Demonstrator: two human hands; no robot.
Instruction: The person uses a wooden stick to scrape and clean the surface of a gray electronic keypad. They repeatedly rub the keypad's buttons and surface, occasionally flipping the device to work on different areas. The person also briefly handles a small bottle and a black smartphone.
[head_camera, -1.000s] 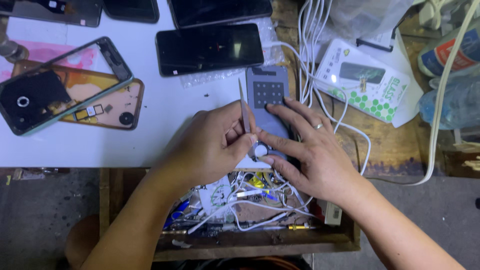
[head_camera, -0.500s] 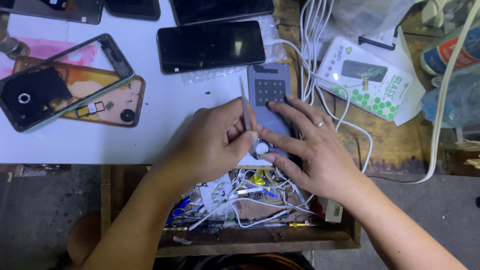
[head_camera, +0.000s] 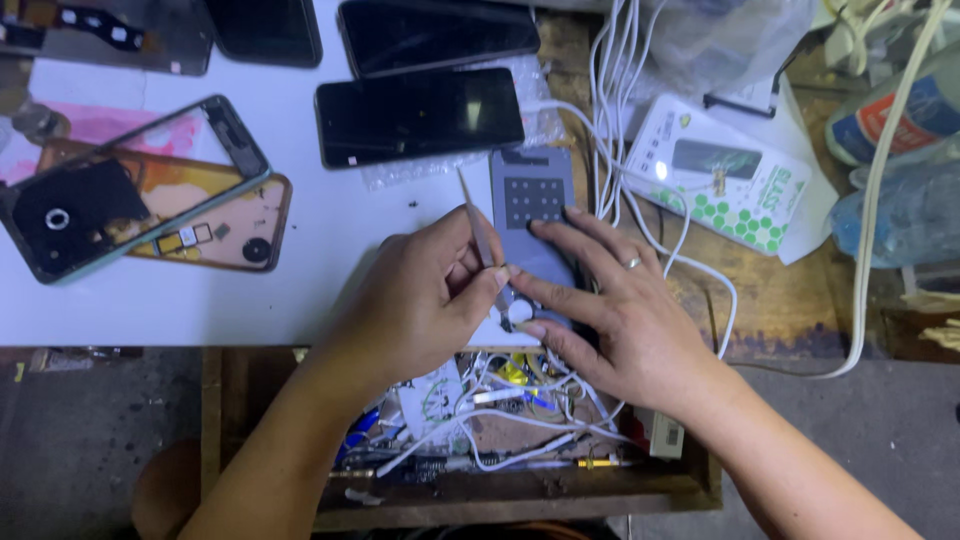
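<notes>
My left hand (head_camera: 425, 300) pinches thin metal tweezers (head_camera: 477, 225), their tip down at the near end of a grey phone part (head_camera: 535, 215) that lies on the white tabletop (head_camera: 330, 230). My right hand (head_camera: 625, 310), with a ring on one finger, rests flat on that grey part and holds it down, fingertips by a small round white piece (head_camera: 519, 312). The two hands touch at the fingertips.
Two dark phones (head_camera: 420, 115) lie just beyond the hands. An open phone frame and back cover (head_camera: 150, 205) sit at the left. White cables (head_camera: 615, 110) and a white-green box (head_camera: 725, 175) are at the right. An open wooden drawer (head_camera: 500, 490) of wires is below.
The view has shifted slightly; my hands and the tweezers stay at the same spot on the grey part.
</notes>
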